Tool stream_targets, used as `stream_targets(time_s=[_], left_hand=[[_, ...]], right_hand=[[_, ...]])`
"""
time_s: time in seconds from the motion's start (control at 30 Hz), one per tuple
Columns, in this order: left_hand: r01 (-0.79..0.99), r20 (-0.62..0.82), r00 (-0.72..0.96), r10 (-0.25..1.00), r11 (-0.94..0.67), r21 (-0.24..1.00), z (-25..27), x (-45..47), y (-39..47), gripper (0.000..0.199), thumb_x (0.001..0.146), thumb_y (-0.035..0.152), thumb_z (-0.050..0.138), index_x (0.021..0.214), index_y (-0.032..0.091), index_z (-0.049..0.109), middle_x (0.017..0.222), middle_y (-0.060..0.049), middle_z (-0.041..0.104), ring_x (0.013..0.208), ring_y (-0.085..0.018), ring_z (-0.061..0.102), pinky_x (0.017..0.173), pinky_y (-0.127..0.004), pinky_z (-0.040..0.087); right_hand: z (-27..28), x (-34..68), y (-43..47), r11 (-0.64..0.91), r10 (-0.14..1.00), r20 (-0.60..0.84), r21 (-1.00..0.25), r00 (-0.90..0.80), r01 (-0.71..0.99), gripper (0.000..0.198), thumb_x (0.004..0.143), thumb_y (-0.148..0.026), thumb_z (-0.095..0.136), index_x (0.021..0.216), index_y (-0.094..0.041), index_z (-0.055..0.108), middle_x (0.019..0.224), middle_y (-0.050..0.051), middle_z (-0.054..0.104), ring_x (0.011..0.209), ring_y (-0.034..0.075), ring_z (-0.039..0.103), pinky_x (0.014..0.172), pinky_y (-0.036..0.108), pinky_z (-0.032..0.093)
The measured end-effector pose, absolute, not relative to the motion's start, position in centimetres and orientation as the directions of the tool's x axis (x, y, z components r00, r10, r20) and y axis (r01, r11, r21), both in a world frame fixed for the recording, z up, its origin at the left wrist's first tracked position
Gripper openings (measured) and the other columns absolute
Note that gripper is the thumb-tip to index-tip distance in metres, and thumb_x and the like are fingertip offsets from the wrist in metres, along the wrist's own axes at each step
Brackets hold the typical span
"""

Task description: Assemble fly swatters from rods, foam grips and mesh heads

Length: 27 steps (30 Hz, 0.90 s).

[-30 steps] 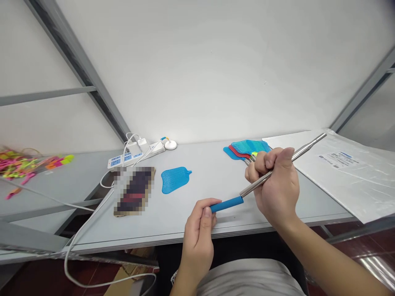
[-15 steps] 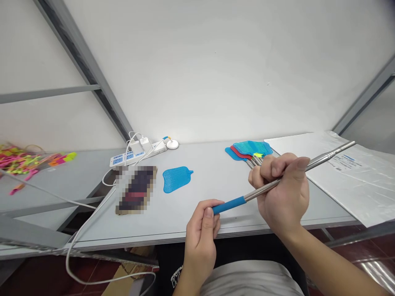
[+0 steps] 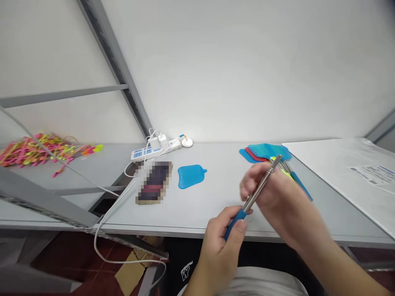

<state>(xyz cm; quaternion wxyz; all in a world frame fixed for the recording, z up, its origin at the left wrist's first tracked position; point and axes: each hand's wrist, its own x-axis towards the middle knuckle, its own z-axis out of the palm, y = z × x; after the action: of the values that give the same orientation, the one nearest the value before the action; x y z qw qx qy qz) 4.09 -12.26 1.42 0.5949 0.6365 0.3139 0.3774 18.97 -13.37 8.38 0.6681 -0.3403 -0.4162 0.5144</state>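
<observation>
My left hand (image 3: 224, 242) is closed around the blue grip (image 3: 236, 222) of a metal telescopic fly swatter handle (image 3: 259, 187). The rod slants up to the right, and its tip has no swatter head on it. Behind the rod is my right hand (image 3: 277, 197), slightly blurred, its fingers loosely bent and apart, not wrapped around the metal. Whether the rod touches its palm is unclear. On the table beyond my left hand lies a loose blue fly swatter head (image 3: 191, 176). Farther right are several fly swatters (image 3: 268, 151) with blue and red heads, partly hidden by my right hand.
A white power strip (image 3: 148, 153) with plugs and a round white device (image 3: 187, 142) sit at the back. A pixelated flat item (image 3: 154, 183) lies left of the blue head. White sheeting (image 3: 345, 172) covers the right side. Colourful pieces (image 3: 46, 152) are piled far left.
The handle has swung steeper and looks shorter, its tip now nearer my body's middle. My right hand has loosened from the rod. The view has shifted left.
</observation>
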Motion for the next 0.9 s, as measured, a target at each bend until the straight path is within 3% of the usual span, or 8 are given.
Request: stream_targets(time_s=[0.1, 0.17, 0.37, 0.53, 0.7, 0.9], left_hand=[[-0.003, 0.163, 0.507, 0.846, -0.188, 0.982, 1.8, 3.5, -12.0, 0.029, 0.095, 0.043, 0.057, 0.109, 0.023, 0.073, 0.073, 0.000, 0.057, 0.067, -0.012, 0.047, 0.064, -0.024, 0.039], [-0.048, 0.191, 0.487, 0.852, -0.192, 0.980, 1.9, 3.5, -12.1, 0.027, 0.094, 0.041, 0.059, 0.107, 0.023, 0.074, 0.077, -0.001, 0.062, 0.069, -0.013, 0.053, 0.067, -0.024, 0.042], [-0.477, 0.144, 0.230, 0.963, -0.017, 0.879, 2.3, 4.0, -13.3, 0.037, 0.096, 0.048, 0.051, 0.097, 0.019, 0.073, 0.084, -0.006, 0.067, 0.074, -0.017, 0.063, 0.070, -0.028, 0.053], [-0.632, 0.069, 0.166, 0.984, 0.053, 0.773, 3.2, 3.9, -14.0, 0.044, 0.096, 0.051, 0.046, 0.087, 0.016, 0.071, 0.069, -0.004, 0.063, 0.055, -0.017, 0.060, 0.051, -0.029, 0.052], [-0.710, 0.071, 0.074, 0.995, 0.003, 0.705, 3.6, 3.8, -14.1, 0.044, 0.098, 0.046, 0.043, 0.082, 0.017, 0.070, 0.065, -0.005, 0.063, 0.067, -0.019, 0.061, 0.058, -0.027, 0.052], [-0.765, 0.020, 0.110, 0.994, 0.072, 0.640, 3.3, 3.7, -13.7, 0.048, 0.100, 0.046, 0.036, 0.082, 0.016, 0.069, 0.066, -0.005, 0.061, 0.067, -0.018, 0.058, 0.060, -0.027, 0.051]], right_hand=[[10.2, 20.0, -13.8, 0.253, 0.966, 0.166, -0.763, 0.197, -0.594, 0.023, 0.093, -0.036, 0.057, 0.076, -0.020, 0.059, 0.059, -0.006, 0.037, 0.052, 0.009, 0.039, 0.055, 0.025, 0.047], [10.8, 20.1, -14.1, 0.232, 0.968, 0.105, -0.712, 0.227, -0.662, 0.033, 0.095, -0.034, 0.055, 0.065, -0.020, 0.051, 0.054, -0.008, 0.024, 0.045, 0.008, 0.024, 0.043, 0.022, 0.037], [10.4, 17.4, -14.8, 0.317, 0.924, 0.043, -0.644, 0.380, -0.696, 0.046, 0.093, -0.037, 0.057, 0.054, -0.021, 0.039, 0.048, -0.009, 0.008, 0.041, 0.009, 0.006, 0.034, 0.027, 0.013], [10.3, 15.6, -15.1, 0.359, 0.923, 0.141, -0.649, 0.357, -0.671, 0.055, 0.091, -0.050, 0.059, 0.050, -0.020, 0.036, 0.043, -0.010, 0.005, 0.036, 0.007, 0.005, 0.031, 0.027, 0.010], [10.1, 14.8, -15.4, 0.367, 0.923, 0.170, -0.653, 0.344, -0.663, 0.057, 0.093, -0.054, 0.054, 0.052, -0.020, 0.035, 0.042, -0.010, 0.005, 0.035, 0.007, 0.006, 0.034, 0.025, 0.015], [9.6, 13.8, -15.8, 0.307, 0.949, 0.269, -0.680, 0.163, -0.665, 0.057, 0.091, -0.057, 0.056, 0.054, -0.019, 0.036, 0.043, -0.009, 0.013, 0.039, 0.007, 0.016, 0.042, 0.022, 0.025]])
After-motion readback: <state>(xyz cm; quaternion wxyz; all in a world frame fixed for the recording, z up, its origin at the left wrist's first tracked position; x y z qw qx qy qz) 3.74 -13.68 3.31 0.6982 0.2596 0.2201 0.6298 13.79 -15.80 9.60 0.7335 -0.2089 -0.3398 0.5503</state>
